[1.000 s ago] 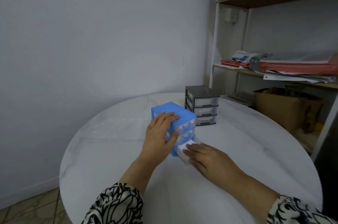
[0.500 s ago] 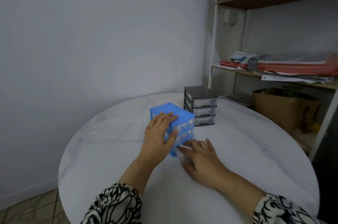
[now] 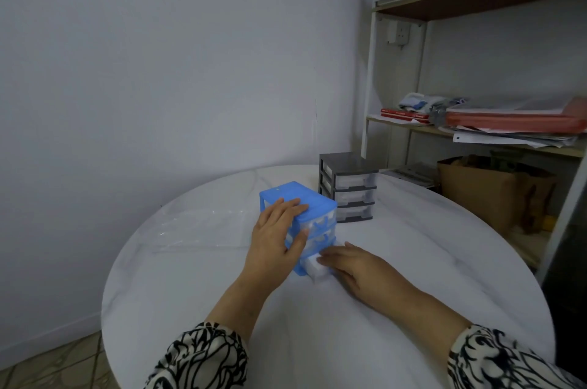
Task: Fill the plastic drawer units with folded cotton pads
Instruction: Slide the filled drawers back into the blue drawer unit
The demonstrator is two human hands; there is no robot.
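— Where is the unit you're filling?

— The blue drawer unit (image 3: 298, 214) stands near the middle of the round white table (image 3: 413, 261), a little toward the far edge. Its bottom drawer (image 3: 313, 268) is pulled partway out toward me, and white cotton pads (image 3: 314, 265) show in it.

— And your hands?

— My left hand (image 3: 276, 242) grips the unit: fingers lie over the top, thumb curled against the front of the upper drawers. My right hand (image 3: 352, 264) lies flat and relaxed, fingers straight, resting on the pads at the open drawer — not curled round anything.

— What else is on the table?

— A dark grey drawer unit (image 3: 347, 187) with three clear drawers, all closed, just behind the blue one, nearer the far edge. A clear plastic sheet (image 3: 203, 229) lies flat toward the left edge. Beyond the table's right side stands a shelf rack (image 3: 476, 134) with papers and red folders (image 3: 514, 121), and a brown cardboard box (image 3: 489, 194) below.
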